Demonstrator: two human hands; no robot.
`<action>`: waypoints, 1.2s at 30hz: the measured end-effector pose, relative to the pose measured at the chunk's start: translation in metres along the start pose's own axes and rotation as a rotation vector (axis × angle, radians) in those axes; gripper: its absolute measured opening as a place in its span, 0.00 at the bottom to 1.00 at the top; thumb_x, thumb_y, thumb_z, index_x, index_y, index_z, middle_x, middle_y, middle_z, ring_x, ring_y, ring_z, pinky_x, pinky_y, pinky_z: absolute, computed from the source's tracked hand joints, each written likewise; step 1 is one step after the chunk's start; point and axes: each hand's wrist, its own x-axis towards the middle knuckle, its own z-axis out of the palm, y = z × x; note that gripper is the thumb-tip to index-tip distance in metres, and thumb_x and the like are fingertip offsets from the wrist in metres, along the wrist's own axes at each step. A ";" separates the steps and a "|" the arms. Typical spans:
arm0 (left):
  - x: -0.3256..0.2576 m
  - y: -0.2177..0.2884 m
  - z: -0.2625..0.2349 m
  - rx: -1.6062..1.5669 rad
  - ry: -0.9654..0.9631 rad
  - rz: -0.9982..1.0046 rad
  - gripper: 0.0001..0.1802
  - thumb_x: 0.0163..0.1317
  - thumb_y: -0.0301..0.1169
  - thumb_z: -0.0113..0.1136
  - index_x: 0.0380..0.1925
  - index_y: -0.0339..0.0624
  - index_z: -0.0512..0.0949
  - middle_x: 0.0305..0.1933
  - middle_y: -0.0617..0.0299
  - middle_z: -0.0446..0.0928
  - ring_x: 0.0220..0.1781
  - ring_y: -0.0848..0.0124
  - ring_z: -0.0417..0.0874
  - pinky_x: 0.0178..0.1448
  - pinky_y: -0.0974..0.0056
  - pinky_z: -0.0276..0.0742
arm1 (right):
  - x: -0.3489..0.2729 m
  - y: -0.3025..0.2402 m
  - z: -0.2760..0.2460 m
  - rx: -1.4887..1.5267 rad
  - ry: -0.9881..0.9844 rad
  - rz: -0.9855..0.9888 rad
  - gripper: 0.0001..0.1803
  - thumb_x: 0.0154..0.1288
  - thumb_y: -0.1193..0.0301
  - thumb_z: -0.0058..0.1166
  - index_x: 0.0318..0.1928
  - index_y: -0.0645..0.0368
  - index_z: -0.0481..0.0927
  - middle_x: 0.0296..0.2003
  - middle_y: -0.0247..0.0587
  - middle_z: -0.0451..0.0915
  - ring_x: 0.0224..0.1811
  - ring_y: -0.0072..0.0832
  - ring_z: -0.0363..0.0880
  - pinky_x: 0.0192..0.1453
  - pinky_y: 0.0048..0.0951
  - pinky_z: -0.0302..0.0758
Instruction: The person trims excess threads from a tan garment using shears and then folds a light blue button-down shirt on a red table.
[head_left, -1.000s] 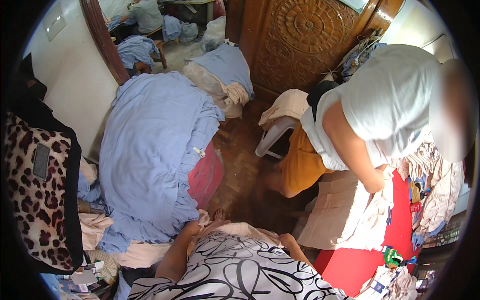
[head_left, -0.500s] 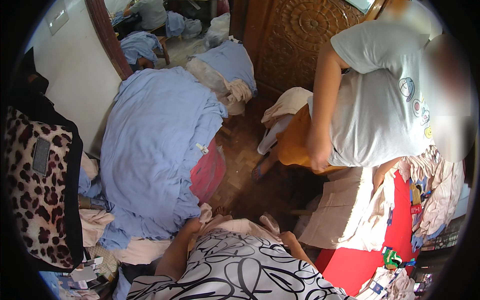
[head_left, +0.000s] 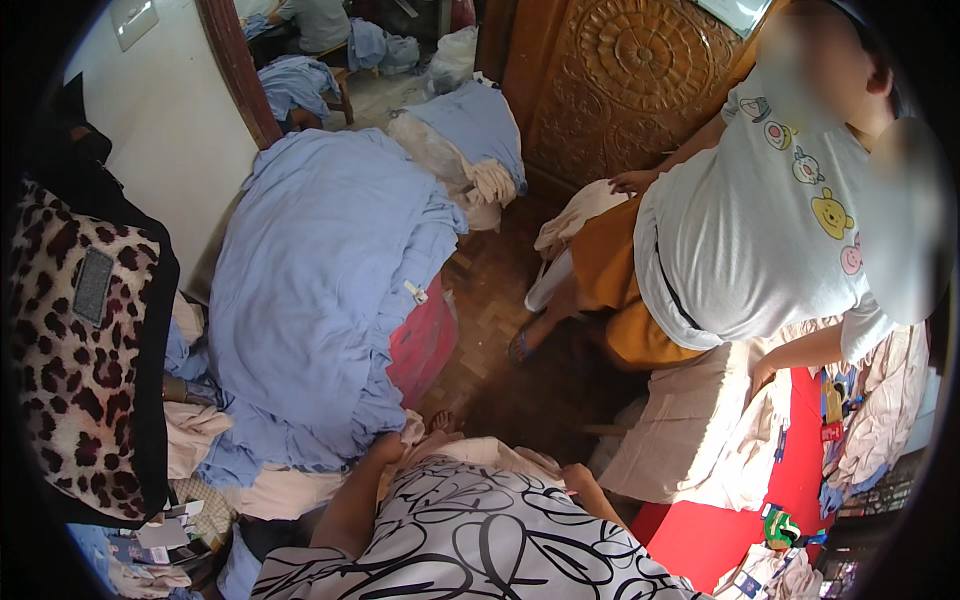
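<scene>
A beige cloth garment (head_left: 490, 455) stretches across in front of my body, partly hidden by my black-and-white patterned top. Its left side is gripped by my left hand (head_left: 386, 447), closed beside the lower edge of a big pile of light blue cloth (head_left: 320, 270). At the other side of the garment, my right hand (head_left: 577, 479) is closed on its edge, with the fingers partly hidden. To the right of that hand, beige folded fabric (head_left: 690, 430) lies on a red-covered table (head_left: 690, 540).
A co-worker (head_left: 750, 230) in a grey shirt stands at the right, one hand on the beige fabric. At the left is a leopard-print item (head_left: 85, 360). Beyond the blue pile sits a stuffed sack (head_left: 465, 130), near a carved wooden door (head_left: 640, 70).
The co-worker has straightened and turned, with one arm now reaching back to beige cloth behind. The loose right end of my garment has dropped from sight. My hands stay nearly in place.
</scene>
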 end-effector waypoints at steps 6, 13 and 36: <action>0.001 0.008 -0.003 0.011 -0.014 0.020 0.21 0.60 0.41 0.56 0.43 0.32 0.80 0.47 0.38 0.80 0.49 0.46 0.82 0.54 0.52 0.75 | 0.004 0.008 -0.002 -0.123 -0.130 0.116 0.25 0.56 0.74 0.55 0.57 0.50 0.80 0.57 0.42 0.77 0.54 0.40 0.80 0.59 0.30 0.78; -0.008 0.042 -0.026 -0.181 0.070 0.084 0.19 0.62 0.39 0.57 0.42 0.33 0.78 0.44 0.40 0.80 0.46 0.47 0.81 0.50 0.52 0.75 | 0.004 0.017 0.003 -0.094 -0.015 0.051 0.17 0.63 0.66 0.54 0.50 0.55 0.83 0.48 0.48 0.82 0.46 0.39 0.84 0.46 0.35 0.82; 0.013 0.254 -0.276 -0.530 0.144 0.546 0.15 0.66 0.37 0.59 0.34 0.33 0.72 0.25 0.50 0.76 0.24 0.67 0.73 0.31 0.60 0.69 | 0.041 -0.221 -0.198 -0.001 0.349 -0.134 0.13 0.62 0.62 0.57 0.37 0.60 0.81 0.34 0.55 0.81 0.40 0.53 0.81 0.45 0.47 0.75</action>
